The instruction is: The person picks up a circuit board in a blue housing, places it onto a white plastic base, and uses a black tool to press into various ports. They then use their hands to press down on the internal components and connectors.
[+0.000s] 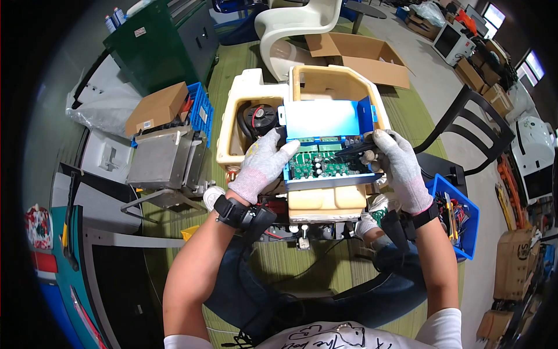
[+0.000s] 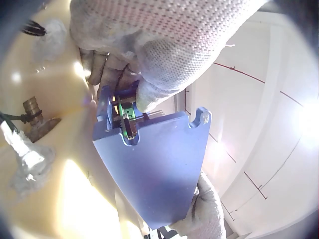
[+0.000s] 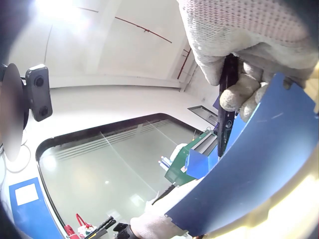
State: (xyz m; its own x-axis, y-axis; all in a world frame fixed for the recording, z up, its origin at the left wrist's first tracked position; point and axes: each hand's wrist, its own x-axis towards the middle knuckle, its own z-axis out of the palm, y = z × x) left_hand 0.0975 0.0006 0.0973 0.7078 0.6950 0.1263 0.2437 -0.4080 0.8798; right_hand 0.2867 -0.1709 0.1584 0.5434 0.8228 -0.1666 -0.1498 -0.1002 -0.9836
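A blue metal case [image 1: 328, 185] with its lid [image 1: 322, 119] raised at the back holds a green circuit board [image 1: 325, 165]. My gloved left hand [image 1: 266, 160] grips the case's left end, thumb over the board's edge and fingers behind. In the left wrist view, that thumb lies beside the case's notched end wall [image 2: 154, 164]. My gloved right hand [image 1: 401, 166] pinches black tweezers [image 3: 227, 107] between thumb and fingers at the right end. The tweezers' tips point left over the board in the head view; the case wall partly hides them in the right wrist view.
The case sits over a cream plastic machine body [image 1: 232, 139] with open bays, one holding a black round motor-like part [image 1: 261, 118]. A blue bin of tools [image 1: 474, 230] stands at right, near a black chair [image 1: 476, 125]. A metal box [image 1: 157, 160] is at left.
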